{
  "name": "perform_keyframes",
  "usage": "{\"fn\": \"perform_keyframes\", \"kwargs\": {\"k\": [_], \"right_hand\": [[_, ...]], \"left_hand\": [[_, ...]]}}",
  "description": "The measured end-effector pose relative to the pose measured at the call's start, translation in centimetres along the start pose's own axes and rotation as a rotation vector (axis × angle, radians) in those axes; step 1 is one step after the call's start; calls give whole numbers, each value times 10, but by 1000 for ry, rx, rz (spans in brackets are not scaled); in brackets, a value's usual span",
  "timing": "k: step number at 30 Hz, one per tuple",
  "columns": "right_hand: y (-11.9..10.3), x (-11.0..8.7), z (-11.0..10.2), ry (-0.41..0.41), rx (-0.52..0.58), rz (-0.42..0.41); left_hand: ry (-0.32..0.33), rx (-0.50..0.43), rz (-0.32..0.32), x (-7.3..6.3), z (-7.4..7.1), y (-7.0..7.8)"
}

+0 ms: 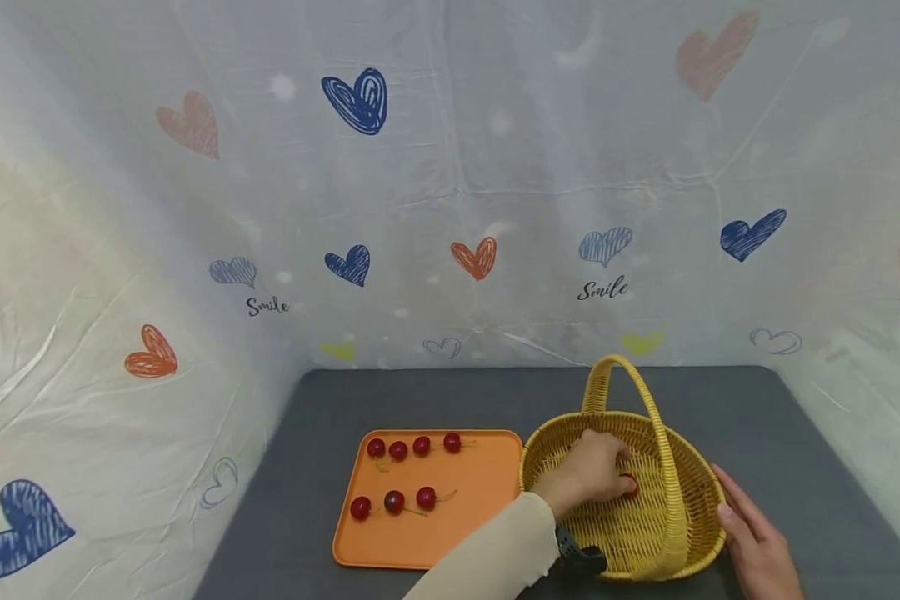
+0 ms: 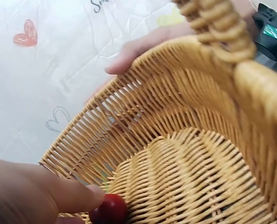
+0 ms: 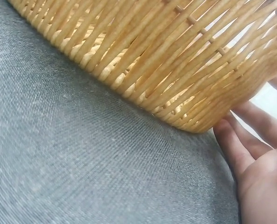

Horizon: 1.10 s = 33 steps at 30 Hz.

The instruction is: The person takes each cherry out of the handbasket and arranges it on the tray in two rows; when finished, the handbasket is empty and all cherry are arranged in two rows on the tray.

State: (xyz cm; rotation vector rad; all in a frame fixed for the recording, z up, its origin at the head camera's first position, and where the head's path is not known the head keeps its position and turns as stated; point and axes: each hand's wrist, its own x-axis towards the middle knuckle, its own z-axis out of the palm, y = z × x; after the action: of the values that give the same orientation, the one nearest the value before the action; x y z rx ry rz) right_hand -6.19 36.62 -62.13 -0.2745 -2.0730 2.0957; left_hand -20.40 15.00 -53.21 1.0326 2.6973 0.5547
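Observation:
In the head view my left hand [image 1: 588, 471] reaches down inside a yellow wicker basket [image 1: 690, 467] with a tall arched handle. A red cherry [image 1: 630, 485] is pinched at its fingertips, low in the basket. The left wrist view shows that cherry [image 2: 111, 209] close above the woven bottom, partly cut off by the frame edge. On the basket's right side, my right hand [image 1: 757, 533] touches the outer wall and rim with fairly straight fingers. The right wrist view has this hand [image 3: 262, 168] against the lower wicker wall, some fingers hidden behind it.
An orange tray [image 1: 480, 533] lies left of the basket, right up against it. Several red cherries with stems, such as one cherry [image 1: 426, 498], lie on it in two rows. Both stand on a dark grey tabletop [image 1: 285, 517], backed by a white curtain [image 1: 420, 183] printed with hearts.

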Motion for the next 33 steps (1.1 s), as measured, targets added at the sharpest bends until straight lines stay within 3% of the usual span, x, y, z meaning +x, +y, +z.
{"fn": "perform_keyframes", "kwargs": {"k": [12,20,25,30,33], "right_hand": [[-1,0,1,20,8,-9],[2,0,3,11,62,-73],[3,0,3,14,62,-74],[2,2,3,19,60,-54],[0,2,1,25,49,2]], "left_hand": [[19,47,59,0,8,-2],[33,24,131,0,9,-5],[10,-121,179,-4,6,-5],[-20,-290,139,-10,-3,-2],[-26,-355,111,-16,-11,0]]}}
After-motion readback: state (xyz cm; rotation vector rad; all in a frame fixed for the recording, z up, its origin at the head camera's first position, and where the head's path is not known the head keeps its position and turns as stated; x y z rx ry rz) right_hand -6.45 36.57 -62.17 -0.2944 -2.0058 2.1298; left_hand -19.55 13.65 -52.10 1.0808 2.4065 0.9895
